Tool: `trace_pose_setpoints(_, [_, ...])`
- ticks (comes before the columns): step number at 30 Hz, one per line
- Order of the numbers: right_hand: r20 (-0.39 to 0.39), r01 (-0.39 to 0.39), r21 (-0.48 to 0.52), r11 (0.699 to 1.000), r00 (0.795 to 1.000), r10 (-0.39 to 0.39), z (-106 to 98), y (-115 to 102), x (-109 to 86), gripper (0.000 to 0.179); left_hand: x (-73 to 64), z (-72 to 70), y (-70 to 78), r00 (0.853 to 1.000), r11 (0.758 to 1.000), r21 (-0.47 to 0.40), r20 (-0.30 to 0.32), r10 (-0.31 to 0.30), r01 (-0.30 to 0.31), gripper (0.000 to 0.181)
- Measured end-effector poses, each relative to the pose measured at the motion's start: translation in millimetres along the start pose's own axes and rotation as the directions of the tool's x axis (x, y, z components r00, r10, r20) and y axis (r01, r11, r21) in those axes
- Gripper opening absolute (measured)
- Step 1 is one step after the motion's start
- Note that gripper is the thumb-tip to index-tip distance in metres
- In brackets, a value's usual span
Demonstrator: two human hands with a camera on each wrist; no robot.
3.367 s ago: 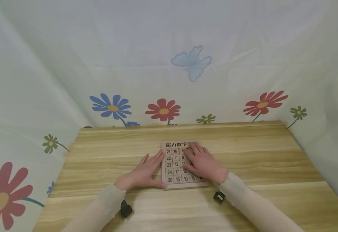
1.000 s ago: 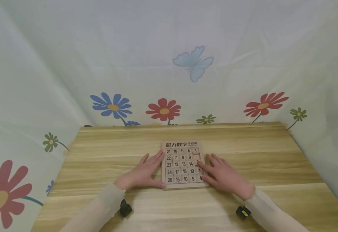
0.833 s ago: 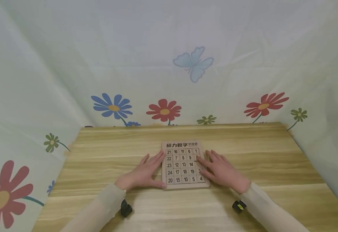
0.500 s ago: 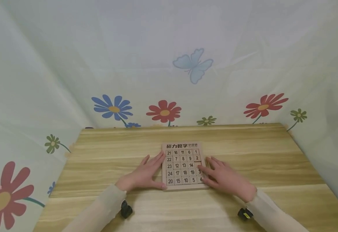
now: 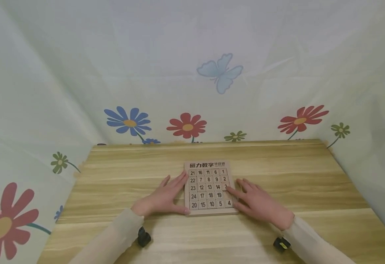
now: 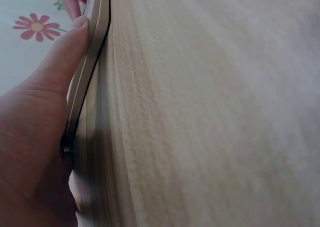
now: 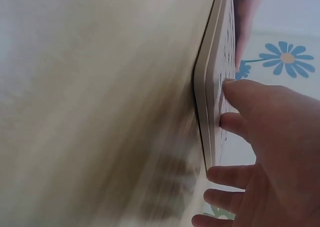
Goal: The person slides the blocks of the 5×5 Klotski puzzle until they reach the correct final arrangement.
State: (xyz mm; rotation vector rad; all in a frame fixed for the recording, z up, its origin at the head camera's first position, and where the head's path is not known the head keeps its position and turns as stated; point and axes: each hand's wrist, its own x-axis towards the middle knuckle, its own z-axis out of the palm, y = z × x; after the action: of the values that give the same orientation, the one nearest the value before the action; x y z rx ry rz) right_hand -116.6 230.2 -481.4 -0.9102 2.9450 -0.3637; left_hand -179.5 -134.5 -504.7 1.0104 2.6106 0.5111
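A wooden sliding number puzzle [image 5: 209, 212] lies flat on the table, with dark characters along its top. My left hand [image 5: 162, 196] steadies its left side, fingers extended along the edge and thumb at the lower left corner. In the left wrist view the thumb [image 6: 65, 52] presses on the board's edge. My right hand [image 5: 261, 203] reaches in from the right, its index fingertip at the tile numbered 3 [image 5: 225, 186], partly covering it. Below that tile is the gap, above tile 4 [image 5: 229, 203]. The right wrist view shows the right thumb [image 7: 245, 94] on the board's face.
The wood-grain table [image 5: 113, 161] extends around the puzzle on all sides. A white cloth [image 5: 166, 55] printed with flowers and a butterfly hangs behind it and at both sides. Dark wrist cameras hang below both cuffs, one at the left wrist [image 5: 144, 237].
The right hand has drawn back from over the board to its right edge. Tile 2 slid up under 1, then tile 3 under 2, so the gap moved down. The left hand stayed.
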Motion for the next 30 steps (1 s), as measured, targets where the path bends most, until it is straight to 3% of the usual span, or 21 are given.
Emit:
trace_pose_setpoints(6, [0.038, -0.007, -0.016, 1.000, 0.999, 0.007, -3, -1, 1.4, 0.056, 0.1, 1.1, 1.9, 1.000, 1.000, -0.008, -0.002, 0.012, -0.012, 0.130])
trace_pose_setpoints(12, [0.081, 0.036, -0.064, 0.997, 0.996, -0.030, -5, -9, -16.2, 0.058, -1.2, -1.8, 3.9, 1.000, 1.000, -0.024, -0.006, 0.013, -0.013, 0.129])
trace_pose_setpoints(18, [0.107, 0.062, -0.035, 0.997, 0.993, -0.058, -8, -11, -29.1, 0.054, -1.4, -3.3, 2.1, 1.000, 1.000, -0.009, -0.002, -0.003, 0.003, 0.129])
trace_pose_setpoints(30, [0.034, 0.051, -0.025, 0.998, 0.998, -0.050, 0, -1, -16.0, 0.057, -0.5, -1.7, 0.8, 1.000, 1.000, -0.009, -0.003, 0.008, -0.008, 0.130])
